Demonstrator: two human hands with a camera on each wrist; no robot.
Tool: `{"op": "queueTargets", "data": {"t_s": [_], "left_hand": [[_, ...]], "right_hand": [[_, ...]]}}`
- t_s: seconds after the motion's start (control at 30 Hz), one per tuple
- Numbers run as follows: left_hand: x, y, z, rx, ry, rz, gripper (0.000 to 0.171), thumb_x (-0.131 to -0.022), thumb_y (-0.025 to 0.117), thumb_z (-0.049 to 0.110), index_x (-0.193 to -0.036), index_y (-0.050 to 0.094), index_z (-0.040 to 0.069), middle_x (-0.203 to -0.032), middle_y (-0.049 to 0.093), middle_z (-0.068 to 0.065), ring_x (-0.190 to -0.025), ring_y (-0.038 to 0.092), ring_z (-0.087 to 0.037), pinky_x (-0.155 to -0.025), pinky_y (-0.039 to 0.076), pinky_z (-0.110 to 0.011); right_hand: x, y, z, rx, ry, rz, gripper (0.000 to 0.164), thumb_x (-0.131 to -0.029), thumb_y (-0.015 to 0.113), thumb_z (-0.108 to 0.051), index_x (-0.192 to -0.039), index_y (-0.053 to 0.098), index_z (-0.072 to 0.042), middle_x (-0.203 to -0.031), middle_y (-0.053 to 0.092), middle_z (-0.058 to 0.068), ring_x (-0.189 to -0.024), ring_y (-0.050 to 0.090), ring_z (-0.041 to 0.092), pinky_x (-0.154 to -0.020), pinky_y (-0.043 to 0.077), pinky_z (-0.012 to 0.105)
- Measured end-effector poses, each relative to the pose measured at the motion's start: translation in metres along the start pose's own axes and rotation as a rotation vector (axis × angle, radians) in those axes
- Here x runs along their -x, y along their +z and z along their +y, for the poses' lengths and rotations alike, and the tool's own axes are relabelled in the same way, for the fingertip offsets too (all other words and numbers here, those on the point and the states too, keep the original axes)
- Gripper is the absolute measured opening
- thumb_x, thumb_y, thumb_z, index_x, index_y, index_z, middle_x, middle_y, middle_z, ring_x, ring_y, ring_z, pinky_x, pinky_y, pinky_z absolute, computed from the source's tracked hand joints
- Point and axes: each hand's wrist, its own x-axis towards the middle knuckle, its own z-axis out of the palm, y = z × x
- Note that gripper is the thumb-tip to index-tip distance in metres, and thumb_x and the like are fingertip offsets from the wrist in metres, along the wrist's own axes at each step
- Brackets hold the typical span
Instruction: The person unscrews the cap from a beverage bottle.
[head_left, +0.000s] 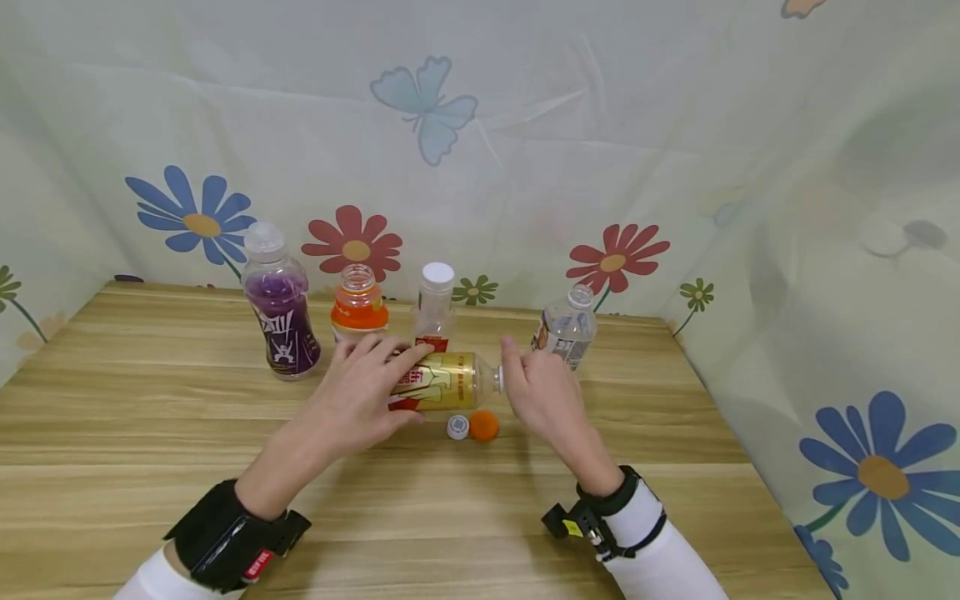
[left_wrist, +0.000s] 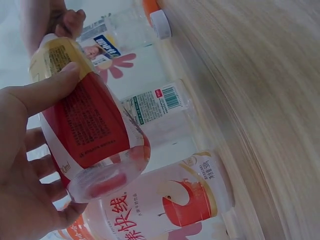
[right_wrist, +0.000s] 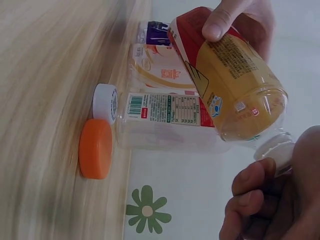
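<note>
My left hand point(head_left: 363, 392) grips a plastic drink bottle point(head_left: 450, 382) with a gold and red label, tipped on its side above the table. Its neck points right, toward my right hand point(head_left: 546, 393). In the right wrist view, the right thumb and curled fingers pinch the whitish cap point(right_wrist: 280, 154) at the bottle's neck, partly covering it. Below the bottle, a small white cap point(head_left: 457, 427) and an orange cap point(head_left: 484, 426) lie side by side on the wooden table point(head_left: 420, 517).
Behind stand a purple drink bottle point(head_left: 281, 312) with a clear top, an uncapped bottle with an orange upper part point(head_left: 360, 312), a clear white-capped bottle point(head_left: 435, 304) and, at right, an uncapped clear bottle point(head_left: 567, 325). A flowered cloth point(head_left: 510, 192) hangs behind the table.
</note>
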Motion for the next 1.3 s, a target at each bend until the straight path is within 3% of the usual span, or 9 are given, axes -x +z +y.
{"op": "queueTargets", "data": {"t_s": [0.2, 0.47, 0.67, 1.07, 1.3], "left_hand": [[0.001, 0.000, 0.001, -0.001, 0.003, 0.005, 0.080, -0.076, 0.093, 0.037, -0.143, 0.058, 0.010, -0.130, 0.063, -0.013, -0.126, 0.051, -0.038, -0.108, 0.034, -0.063], [0.001, 0.000, 0.001, 0.031, -0.005, -0.022, 0.080, -0.078, 0.092, 0.036, -0.144, 0.056, 0.009, -0.133, 0.062, -0.014, -0.133, 0.048, -0.043, -0.109, 0.032, -0.066], [0.000, 0.001, -0.002, 0.062, 0.008, -0.046, 0.080, -0.079, 0.090, 0.039, -0.144, 0.055, 0.009, -0.135, 0.061, -0.016, -0.134, 0.048, -0.044, -0.109, 0.032, -0.068], [0.002, 0.001, -0.013, 0.271, -0.002, -0.189, 0.079, -0.083, 0.088, 0.034, -0.149, 0.052, 0.009, -0.142, 0.057, -0.016, -0.126, 0.056, -0.033, -0.106, 0.044, -0.058], [0.002, 0.004, -0.016, 0.324, -0.042, -0.209, 0.084, -0.083, 0.088, 0.038, -0.153, 0.049, 0.014, -0.147, 0.053, -0.016, -0.129, 0.052, -0.036, -0.107, 0.041, -0.059]], "right_hand": [[-0.002, 0.003, -0.001, -0.032, -0.078, 0.063, 0.060, -0.107, 0.035, -0.021, -0.047, 0.035, -0.016, -0.042, 0.027, -0.009, -0.038, 0.024, 0.009, -0.039, 0.018, 0.025], [-0.002, 0.008, 0.001, -0.032, -0.193, 0.173, 0.057, -0.101, 0.037, -0.014, -0.045, 0.031, -0.018, -0.041, 0.021, -0.012, -0.037, 0.015, 0.004, -0.037, 0.012, 0.021], [-0.003, 0.010, 0.003, -0.028, -0.266, 0.219, 0.056, -0.100, 0.039, -0.010, -0.045, 0.031, -0.019, -0.042, 0.022, -0.012, -0.036, 0.017, 0.002, -0.035, 0.014, 0.021], [-0.008, 0.015, 0.009, 0.029, -0.539, 0.344, 0.044, -0.097, 0.036, -0.010, -0.053, 0.029, -0.016, -0.051, 0.024, -0.007, -0.044, 0.021, 0.005, -0.039, 0.020, 0.023], [-0.007, 0.016, 0.009, 0.016, -0.486, 0.346, 0.046, -0.097, 0.038, -0.011, -0.051, 0.031, -0.017, -0.048, 0.026, -0.008, -0.041, 0.022, 0.004, -0.038, 0.019, 0.022]]}}
